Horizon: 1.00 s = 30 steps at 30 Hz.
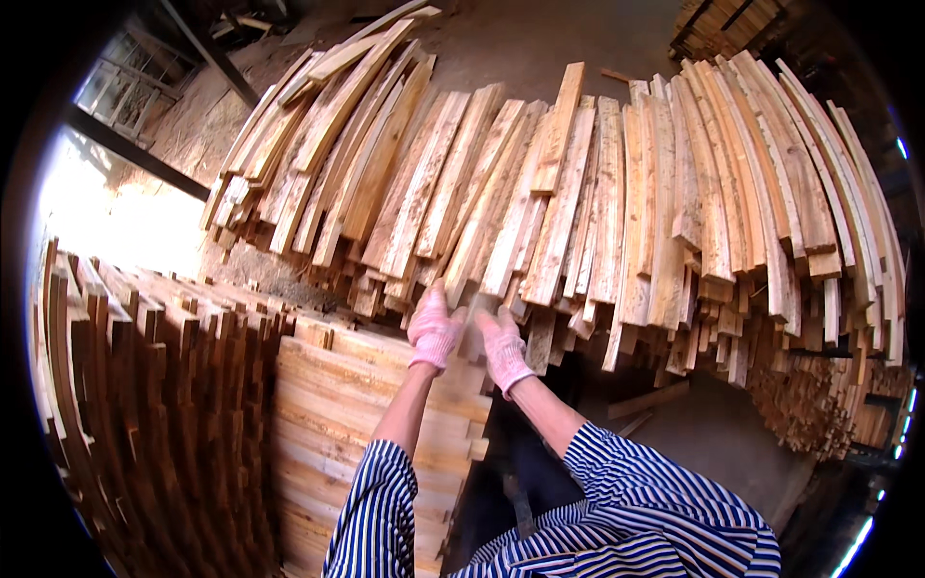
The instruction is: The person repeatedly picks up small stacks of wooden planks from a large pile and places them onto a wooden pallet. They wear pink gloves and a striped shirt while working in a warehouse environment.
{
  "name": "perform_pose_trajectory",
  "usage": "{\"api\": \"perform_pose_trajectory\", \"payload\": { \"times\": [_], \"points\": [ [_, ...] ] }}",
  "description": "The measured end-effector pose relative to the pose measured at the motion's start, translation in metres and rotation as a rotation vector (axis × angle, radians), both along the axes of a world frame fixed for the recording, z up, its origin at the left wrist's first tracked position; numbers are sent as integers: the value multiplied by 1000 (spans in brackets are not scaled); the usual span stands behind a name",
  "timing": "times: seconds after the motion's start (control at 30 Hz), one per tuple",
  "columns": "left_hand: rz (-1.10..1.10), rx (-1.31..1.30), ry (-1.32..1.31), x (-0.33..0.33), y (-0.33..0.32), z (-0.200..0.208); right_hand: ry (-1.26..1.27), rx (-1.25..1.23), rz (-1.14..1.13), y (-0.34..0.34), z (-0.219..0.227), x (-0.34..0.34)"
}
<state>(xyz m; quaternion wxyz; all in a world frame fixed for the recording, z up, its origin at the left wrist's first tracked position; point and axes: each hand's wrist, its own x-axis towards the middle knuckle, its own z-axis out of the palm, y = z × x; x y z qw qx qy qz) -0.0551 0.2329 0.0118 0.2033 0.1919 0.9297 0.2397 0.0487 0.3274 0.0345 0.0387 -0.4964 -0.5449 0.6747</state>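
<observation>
My left hand and my right hand, both in pink knit gloves, are at the near edge of a wide pile of wooden planks. Between them, the near end of one pale plank is smeared by motion. The left hand closes on its left side and the right hand on its right side. Some of the fingertips are hidden against the wood. Below the hands lies a flat, even stack of planks, its boards running crosswise.
At the left, many planks stand packed in a tall stack. A dark metal bar slants across the upper left. Loose wood pieces lie on the floor to the right of my arms. Another wood stack is at the far right.
</observation>
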Motion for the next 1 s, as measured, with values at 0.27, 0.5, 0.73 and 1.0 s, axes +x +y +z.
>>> {"api": "perform_pose_trajectory", "payload": {
  "times": [0.27, 0.5, 0.73, 1.0],
  "points": [
    [-265, -6, -179, -77, 35, 17, 70, -517, -360, 42, 2, -76],
    [40, 565, -867, -21, 20, 106, 238, 277, 226, 2, 84, 68],
    [294, 582, -1016, 65, 32, 105, -159, 856, 909, 38, 79, 101],
    [383, 755, -1090, 103, 17, 161, 220, 116, 221, 100, 75, 11]
  ]
}}
